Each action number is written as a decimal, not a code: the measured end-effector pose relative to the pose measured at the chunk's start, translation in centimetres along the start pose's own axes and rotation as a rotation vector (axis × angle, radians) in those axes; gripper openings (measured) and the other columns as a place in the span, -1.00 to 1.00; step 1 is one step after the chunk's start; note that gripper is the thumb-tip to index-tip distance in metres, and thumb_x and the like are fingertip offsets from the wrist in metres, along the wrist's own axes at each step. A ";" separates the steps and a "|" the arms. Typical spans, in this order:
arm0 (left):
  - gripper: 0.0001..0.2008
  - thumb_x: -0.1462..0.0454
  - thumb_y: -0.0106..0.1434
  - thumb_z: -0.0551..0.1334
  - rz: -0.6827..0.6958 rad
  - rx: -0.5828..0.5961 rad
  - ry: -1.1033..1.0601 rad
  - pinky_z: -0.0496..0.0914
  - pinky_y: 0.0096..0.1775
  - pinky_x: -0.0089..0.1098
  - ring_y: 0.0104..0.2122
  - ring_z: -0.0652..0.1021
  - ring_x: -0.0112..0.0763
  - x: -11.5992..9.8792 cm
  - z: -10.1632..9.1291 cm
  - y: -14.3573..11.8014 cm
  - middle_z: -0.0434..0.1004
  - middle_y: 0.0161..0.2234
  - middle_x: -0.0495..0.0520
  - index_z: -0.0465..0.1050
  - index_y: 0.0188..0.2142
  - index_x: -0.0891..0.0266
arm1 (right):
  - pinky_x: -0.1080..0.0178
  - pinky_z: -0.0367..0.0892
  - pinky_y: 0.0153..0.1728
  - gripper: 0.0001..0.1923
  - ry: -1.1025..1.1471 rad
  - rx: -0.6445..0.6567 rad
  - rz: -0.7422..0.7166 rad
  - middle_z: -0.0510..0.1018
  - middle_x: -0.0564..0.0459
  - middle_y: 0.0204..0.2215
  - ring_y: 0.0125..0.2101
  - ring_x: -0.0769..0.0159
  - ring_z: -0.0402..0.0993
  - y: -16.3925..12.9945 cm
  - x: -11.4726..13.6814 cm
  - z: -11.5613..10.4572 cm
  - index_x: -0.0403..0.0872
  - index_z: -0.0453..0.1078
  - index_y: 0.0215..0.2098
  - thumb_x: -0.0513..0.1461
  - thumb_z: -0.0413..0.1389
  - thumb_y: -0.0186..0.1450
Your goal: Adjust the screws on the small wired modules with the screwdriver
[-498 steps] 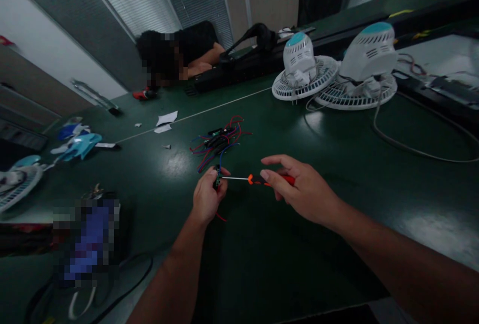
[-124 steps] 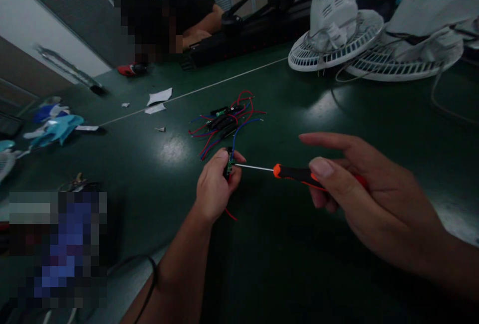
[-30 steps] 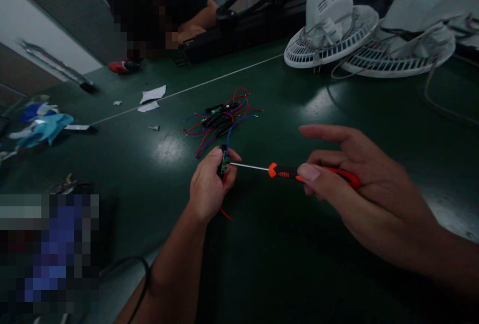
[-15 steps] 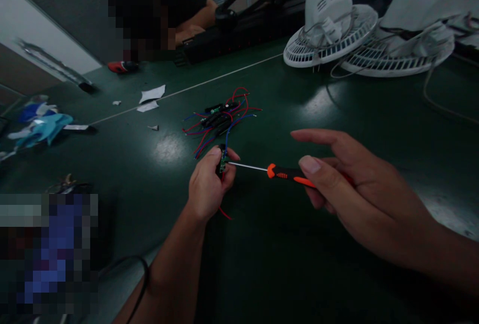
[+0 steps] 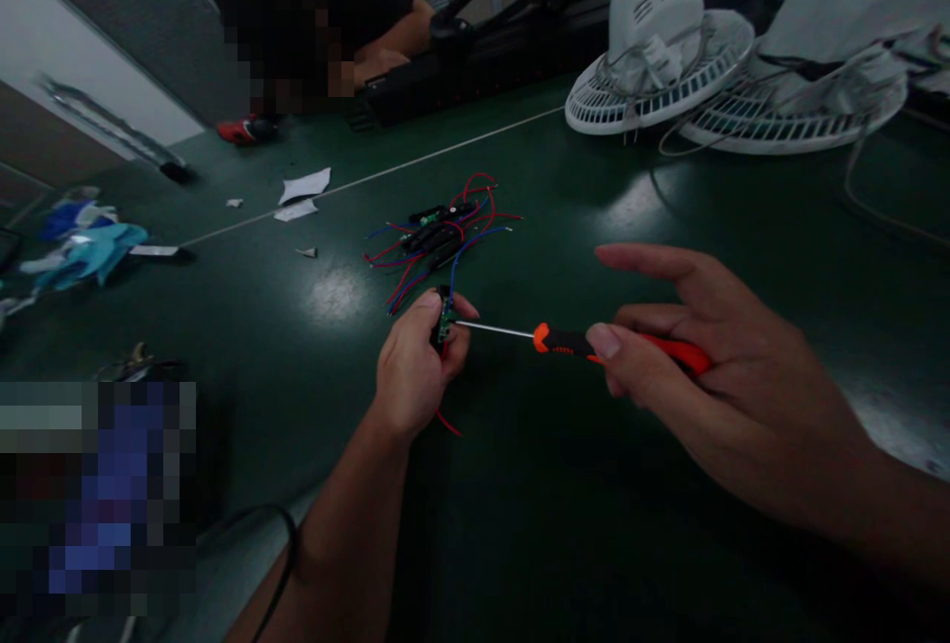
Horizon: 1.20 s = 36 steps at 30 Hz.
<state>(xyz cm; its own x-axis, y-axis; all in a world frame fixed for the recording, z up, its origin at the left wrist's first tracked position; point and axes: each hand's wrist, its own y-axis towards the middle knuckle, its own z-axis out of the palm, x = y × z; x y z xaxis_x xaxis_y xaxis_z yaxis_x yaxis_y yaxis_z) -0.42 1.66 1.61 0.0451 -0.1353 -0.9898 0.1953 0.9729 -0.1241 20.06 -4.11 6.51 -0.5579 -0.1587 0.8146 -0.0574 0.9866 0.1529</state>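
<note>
Your left hand has its grip closed around a small green circuit board, pinched upright between thumb and fingers just above the dark green tabletop, a red wire trailing below your palm. Your right hand holds the orange-handled screwdriver: thumb and lower fingers clamp the handle while the index finger sticks out straight, off the tool. The metal shaft runs level to the board, its tip touching the board's face. Just beyond your left hand, toward the far edge, lies a tangle of red and blue wires with more boards. Two white fans lie near the far right corner, well apart from your hands.
</note>
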 end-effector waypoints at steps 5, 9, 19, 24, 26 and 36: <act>-0.65 0.13 0.34 -0.11 -0.007 -0.004 -0.015 -0.03 -0.69 -0.47 -0.80 0.04 -0.58 0.0 0.0 0.0 0.03 -0.81 -0.19 0.34 -0.36 0.24 | 0.21 0.35 -0.57 -0.67 -0.040 -0.014 -0.021 0.55 0.02 -0.41 -0.58 0.27 0.46 0.2 0.1 -0.1 0.01 0.33 0.02 -0.15 0.07 0.30; -0.65 0.13 0.34 -0.11 -0.014 -0.014 -0.025 -0.03 -0.69 -0.47 -0.81 0.04 -0.59 0.0 0.0 0.0 0.03 -0.82 -0.19 0.34 -0.37 0.24 | 0.19 0.37 -0.54 -0.73 -0.083 -0.032 -0.041 0.54 -0.03 -0.34 -0.56 0.27 0.45 0.3 0.0 -0.2 0.00 0.39 -0.07 -0.11 0.07 0.30; -0.65 0.13 0.34 -0.10 -0.006 -0.001 -0.027 -0.03 -0.68 -0.47 -0.80 0.05 -0.59 0.1 -0.1 0.0 0.05 -0.80 -0.19 0.34 -0.35 0.25 | 0.18 0.42 -0.39 -0.81 -0.151 -0.036 -0.080 0.51 -0.04 -0.23 -0.48 0.30 0.47 0.2 0.0 -0.3 -0.02 0.43 -0.44 -0.13 0.08 0.27; -0.65 0.11 0.34 -0.10 -0.019 -0.002 -0.022 -0.01 -0.69 -0.49 -0.80 0.06 -0.59 0.2 -0.2 0.1 0.05 -0.81 -0.19 0.34 -0.34 0.26 | 0.24 0.39 -0.47 -0.86 -0.157 -0.068 -0.105 0.53 -0.01 -0.26 -0.49 0.32 0.47 0.3 0.0 -0.2 -0.02 0.45 -0.26 -0.17 0.08 0.27; -0.65 0.12 0.34 -0.10 -0.019 -0.004 -0.027 -0.01 -0.69 -0.50 -0.80 0.05 -0.59 0.2 -0.2 0.1 0.05 -0.81 -0.19 0.34 -0.35 0.26 | 0.26 0.37 -0.50 -0.82 -0.146 -0.065 -0.109 0.53 -0.01 -0.27 -0.51 0.33 0.47 0.3 0.0 -0.2 -0.02 0.44 -0.19 -0.20 0.08 0.26; -0.65 0.11 0.34 -0.09 -0.014 0.013 -0.042 -0.02 -0.69 -0.51 -0.80 0.06 -0.60 0.4 -0.3 0.1 0.06 -0.81 -0.19 0.35 -0.34 0.25 | 0.31 0.29 -0.63 -0.53 0.083 -0.040 0.010 0.52 0.10 -0.46 -0.62 0.39 0.39 0.0 -0.2 0.0 -0.07 0.20 0.11 -0.13 0.13 0.27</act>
<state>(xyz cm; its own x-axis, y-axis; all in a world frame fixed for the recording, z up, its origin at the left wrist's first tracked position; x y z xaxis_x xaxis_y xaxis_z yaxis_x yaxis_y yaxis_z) -0.71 1.72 1.18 0.0832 -0.1568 -0.9841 0.2091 0.9683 -0.1365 20.16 -4.09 6.34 -0.4880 -0.1530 0.8593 -0.0182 0.9861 0.1652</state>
